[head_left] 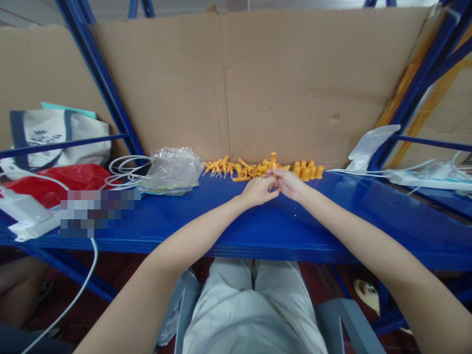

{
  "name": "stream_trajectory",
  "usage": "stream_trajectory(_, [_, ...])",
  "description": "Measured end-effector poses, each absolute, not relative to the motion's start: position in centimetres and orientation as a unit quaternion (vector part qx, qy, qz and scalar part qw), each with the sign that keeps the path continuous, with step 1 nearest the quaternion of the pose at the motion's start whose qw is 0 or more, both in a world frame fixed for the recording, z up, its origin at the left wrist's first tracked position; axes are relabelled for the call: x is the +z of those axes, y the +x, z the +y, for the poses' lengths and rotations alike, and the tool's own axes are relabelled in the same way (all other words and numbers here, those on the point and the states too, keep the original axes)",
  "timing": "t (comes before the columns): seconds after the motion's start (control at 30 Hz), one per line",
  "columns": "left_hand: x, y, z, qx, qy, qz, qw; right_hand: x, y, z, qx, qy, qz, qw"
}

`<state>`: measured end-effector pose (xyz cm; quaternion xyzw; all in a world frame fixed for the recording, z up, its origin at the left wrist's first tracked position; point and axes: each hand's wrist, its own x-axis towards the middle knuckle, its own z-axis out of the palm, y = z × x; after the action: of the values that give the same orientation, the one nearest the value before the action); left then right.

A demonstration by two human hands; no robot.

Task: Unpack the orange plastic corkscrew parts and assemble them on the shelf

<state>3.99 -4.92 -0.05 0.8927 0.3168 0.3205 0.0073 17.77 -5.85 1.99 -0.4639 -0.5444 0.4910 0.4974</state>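
Note:
My left hand point(258, 191) and my right hand point(289, 183) meet above the blue tabletop, fingertips pinched together. Whatever small thing is between the fingers is too small and covered to make out. Just behind them lies a jumble of orange plastic pieces point(243, 175), some with round hollow openings; the hands partly cover it. To its left, a row of orange forked pieces with metal spirals point(217, 167) looks like corkscrews. Short orange cup-like pieces point(305, 173) stand upright in a cluster right of my hands.
A stack of clear plastic bags point(171, 169) lies left of the orange pieces, beside coiled white cable point(125, 169). Farther left are a red bag point(77, 179) and a canvas bag point(59, 137). Cardboard point(280, 88) walls the back. A power strip point(431, 178) sits right.

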Motion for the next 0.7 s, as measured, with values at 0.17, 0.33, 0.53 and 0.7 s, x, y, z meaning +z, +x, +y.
stream_trajectory(0.17, [0.0,4.0,-4.4,0.341,0.872,0.336,0.103,1.8,18.2,-5.5,0.494,-0.457,-0.558,0.485])
stream_trajectory(0.33, [0.1,4.0,-4.4,0.354,0.842,0.341,0.220,2.3,17.8,-6.2,0.546,-0.459,-0.484,0.507])
stream_trajectory(0.53, [0.3,3.9,-4.4,0.347,0.821,0.347,0.291,2.7,17.6,-6.6,0.527,-0.462,-0.462,0.543])
stream_trajectory(0.7, [0.4,3.7,-4.2,0.355,0.844,0.341,0.214,2.5,18.1,-6.1,0.489,-0.487,-0.493,0.530])
